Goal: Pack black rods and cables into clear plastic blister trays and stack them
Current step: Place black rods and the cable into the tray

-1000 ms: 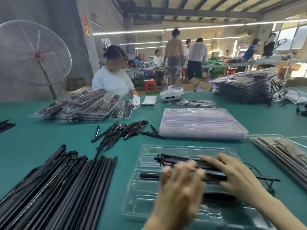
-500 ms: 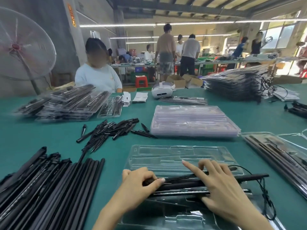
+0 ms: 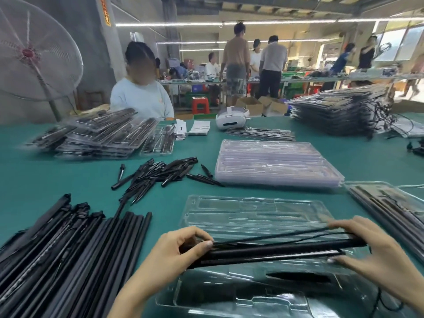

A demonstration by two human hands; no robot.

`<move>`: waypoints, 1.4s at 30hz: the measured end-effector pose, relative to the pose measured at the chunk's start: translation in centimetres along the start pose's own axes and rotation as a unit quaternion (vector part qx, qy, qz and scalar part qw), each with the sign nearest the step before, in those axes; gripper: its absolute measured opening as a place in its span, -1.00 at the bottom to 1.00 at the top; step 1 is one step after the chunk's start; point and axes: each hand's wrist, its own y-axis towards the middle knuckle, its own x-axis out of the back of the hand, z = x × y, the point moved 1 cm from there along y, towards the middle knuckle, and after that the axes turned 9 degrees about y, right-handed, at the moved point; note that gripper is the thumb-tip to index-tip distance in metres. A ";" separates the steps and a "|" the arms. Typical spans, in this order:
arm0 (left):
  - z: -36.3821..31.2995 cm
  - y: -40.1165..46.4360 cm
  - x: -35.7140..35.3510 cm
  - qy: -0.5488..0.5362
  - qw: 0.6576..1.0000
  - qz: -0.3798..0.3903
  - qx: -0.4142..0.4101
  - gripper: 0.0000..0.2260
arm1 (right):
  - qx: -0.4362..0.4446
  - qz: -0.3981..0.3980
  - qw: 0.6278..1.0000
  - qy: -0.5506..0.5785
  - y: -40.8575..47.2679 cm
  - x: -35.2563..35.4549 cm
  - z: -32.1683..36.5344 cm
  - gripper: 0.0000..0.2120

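A packer is seating a bundle of black rods (image 3: 270,252) and a thin cable (image 3: 275,235) across the open blister tray (image 3: 252,212) on the green table (image 3: 57,177); the left hand (image 3: 174,255) is pinching the bundle's near end, the right hand (image 3: 376,251) is curling fingers over the far end (its thumb underneath); a clean seat is probably depending on keeping both ends level over the moulded channel and tucking the cable before pressing.

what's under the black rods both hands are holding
An open clear plastic blister tray lies under the long black rods, gripped by the left hand and right hand. One dark piece sits in its near half; the slots directly beneath are covered.
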 end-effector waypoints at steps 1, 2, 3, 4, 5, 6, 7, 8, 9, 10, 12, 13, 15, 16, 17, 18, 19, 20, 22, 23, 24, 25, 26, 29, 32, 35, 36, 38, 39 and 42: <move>0.1 -0.1 -0.1 0.007 1.000 0.012 -0.003 -0.76 | 0.006 -0.010 1.000 0.006 -0.2 0.1 -0.2 -0.53; 0.1 -0.2 -0.2 0.012 1.000 0.023 -0.004 -0.75 | 0.010 -0.020 1.000 0.017 -0.3 0.2 -0.3 -0.58; 0.2 -0.2 -0.2 0.014 0.999 0.030 -0.003 -0.75 | 0.015 -0.032 0.999 0.036 -0.3 0.4 -0.5 -0.62; 0.2 -0.2 -0.1 0.016 0.999 0.032 0.001 -0.76 | 0.021 -0.045 0.997 0.062 -0.4 0.5 -0.6 -0.66; 0.3 -0.2 -0.1 0.020 0.999 0.027 0.001 -0.78 | 0.029 -0.059 0.994 0.089 -0.4 0.6 -0.6 -0.72; 0.4 -0.2 -0.1 0.026 0.999 0.019 -0.003 -0.79 | 0.044 -0.076 0.990 0.109 -0.3 0.7 -0.6 -0.81; 0.3 -0.2 -0.1 0.031 0.999 0.009 -0.010 -0.80 | 0.060 -0.100 0.985 0.125 -0.3 0.7 -0.8 -0.91; 0.3 -0.2 -0.2 0.033 0.999 0.000 -0.017 -0.80 | 0.067 -0.123 0.980 0.139 -0.2 0.7 -1.2 -0.92; 0.2 -0.1 -0.3 0.033 0.999 -0.007 -0.024 -0.80 | 0.064 -0.142 0.977 0.148 -0.2 0.6 -1.6 -0.86; 0.1 -0.1 -0.3 0.033 0.999 -0.011 -0.032 -0.80 | 0.056 -0.155 0.975 0.151 -0.2 0.5 -1.9 -0.83; 0.0 -0.1 -0.3 0.048 0.997 -0.022 -0.059 -0.82 | 0.041 -0.170 0.972 0.156 -0.1 0.5 -1.9 -0.82; 0.0 -0.1 -0.2 0.059 0.995 -0.029 -0.075 -0.83 | 0.035 -0.170 0.971 0.162 -0.1 0.5 -1.9 -0.82; 0.1 -0.2 0.0 0.077 0.991 -0.052 -0.101 -0.81 | 0.024 -0.160 0.970 0.181 -0.1 0.8 -2.0 -0.87; 0.1 -0.3 0.2 0.088 0.988 -0.064 -0.109 -0.80 | 0.019 -0.151 0.970 0.189 -0.2 0.9 -2.1 -0.90; 0.1 -0.4 0.2 0.098 0.986 -0.073 -0.114 -0.81 | 0.015 -0.142 0.971 0.193 -0.3 1.0 -2.1 -0.91; 0.2 -0.4 0.2 0.109 0.984 -0.076 -0.118 -0.83 | 0.015 -0.133 0.973 0.189 -0.4 1.0 -2.1 -0.90; 0.1 -0.4 0.1 0.121 0.982 -0.077 -0.124 -0.83 | 0.017 -0.122 0.976 0.181 -0.4 0.9 -2.1 -0.88; 0.1 -0.4 0.0 0.130 0.980 -0.077 -0.130 -0.81 | 0.021 -0.107 0.979 0.172 -0.4 0.8 -2.0 -0.88; 0.2 -0.2 -0.2 0.142 0.977 -0.080 -0.139 -0.78 | 0.034 -0.073 0.986 0.147 -0.3 0.5 -1.6 -0.90; 0.3 -0.2 -0.2 0.150 0.975 -0.086 -0.142 -0.76 | 0.043 -0.060 0.988 0.132 -0.3 0.3 -1.4 -0.91; 0.5 -0.1 -0.1 0.160 0.972 -0.092 -0.145 -0.73 | 0.051 -0.055 0.990 0.121 -0.3 0.2 -1.4 -0.89; 0.6 -0.1 -0.1 0.168 0.970 -0.097 -0.144 -0.71 | 0.056 -0.057 0.990 0.118 -0.2 0.1 -1.3 -0.87; 0.8 -0.1 -0.1 0.170 0.971 -0.099 -0.138 -0.70 | 0.059 -0.060 0.989 0.120 -0.1 0.1 -1.3 -0.86; 1.3 0.1 -0.1 0.153 0.973 -0.110 -0.134 -0.81 | 0.059 -0.047 0.987 0.143 -0.1 0.0 -1.5 -0.90; 2.0 0.1 0.0 0.164 0.972 -0.105 -0.133 -0.76 | 0.049 -0.035 0.988 0.143 -0.2 -0.2 -1.6 -0.93; 2.5 0.1 0.4 0.184 0.970 -0.102 -0.120 -0.70 | 0.036 -0.031 0.994 0.101 -0.3 -0.7 -1.6 -0.89; 2.4 0.0 0.4 0.188 0.970 -0.090 -0.123 -0.70 | 0.035 -0.023 0.996 0.082 -0.3 -0.9 -1.5 -0.89; 2.4 0.1 0.0 0.222 0.966 -0.045 -0.128 -0.62 | 0.039 -0.017 0.997 0.067 -0.2 -1.2 -1.4 -0.89; 2.7 0.2 -0.3 0.253 0.959 -0.025 -0.125 -0.59 | 0.044 -0.022 0.996 0.073 -0.2 -1.2 -1.4 -0.89; 3.3 0.7 -1.4 0.335 0.938 0.001 -0.094 -0.62 | 0.084 -0.050 0.991 0.094 -0.1 -1.1 -1.4 -0.87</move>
